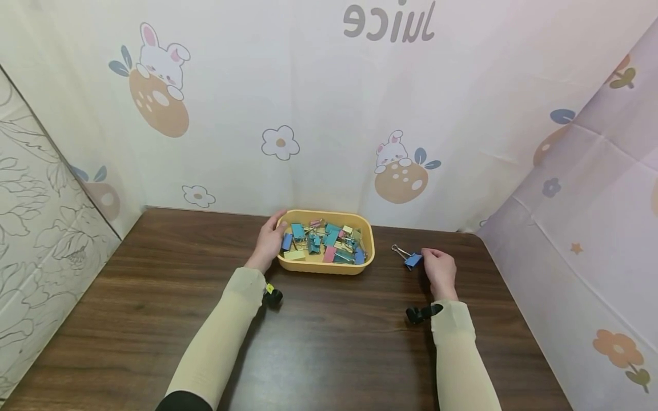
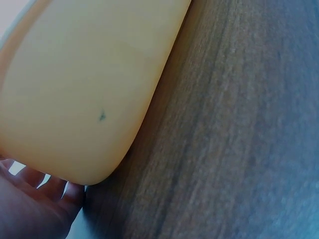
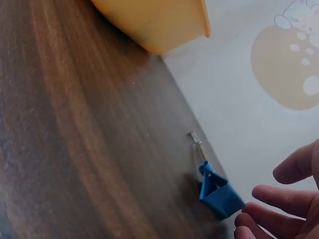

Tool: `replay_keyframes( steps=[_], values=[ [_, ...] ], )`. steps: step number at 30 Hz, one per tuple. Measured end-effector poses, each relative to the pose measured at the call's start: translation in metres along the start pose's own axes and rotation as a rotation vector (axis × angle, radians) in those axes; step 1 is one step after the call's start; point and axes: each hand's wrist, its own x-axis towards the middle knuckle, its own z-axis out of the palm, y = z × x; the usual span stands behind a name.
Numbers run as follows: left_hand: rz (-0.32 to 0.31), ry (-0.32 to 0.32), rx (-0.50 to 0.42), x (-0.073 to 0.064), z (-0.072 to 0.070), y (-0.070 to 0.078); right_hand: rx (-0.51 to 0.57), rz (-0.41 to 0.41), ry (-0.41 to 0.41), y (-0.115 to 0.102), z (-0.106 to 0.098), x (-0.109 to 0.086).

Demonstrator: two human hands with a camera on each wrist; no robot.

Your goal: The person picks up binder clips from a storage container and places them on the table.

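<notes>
A yellow plastic basket stands near the table's back edge, holding several binder clips in blue, teal, pink and yellow. My left hand grips its left end, thumb at the rim and fingers along the outer wall. In the left wrist view the basket's side hides part of those fingers. To the right of the basket is a lone blue binder clip, its silver handle pointing back and left. My right hand is beside it, fingertips right at the clip's body and thumb apart from it.
The dark wood table meets a printed curtain directly behind the basket. More curtain closes off the right side, and a patterned panel stands at the left. Small black wrist cameras sit under both wrists.
</notes>
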Motion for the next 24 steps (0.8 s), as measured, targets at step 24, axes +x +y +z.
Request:
replay_keyframes(
  steps=[24],
  values=[
    [0.018, -0.007, -0.035, -0.001, 0.0, 0.0, -0.003, -0.433, -0.21, -0.077, 0.065, -0.044]
  ],
)
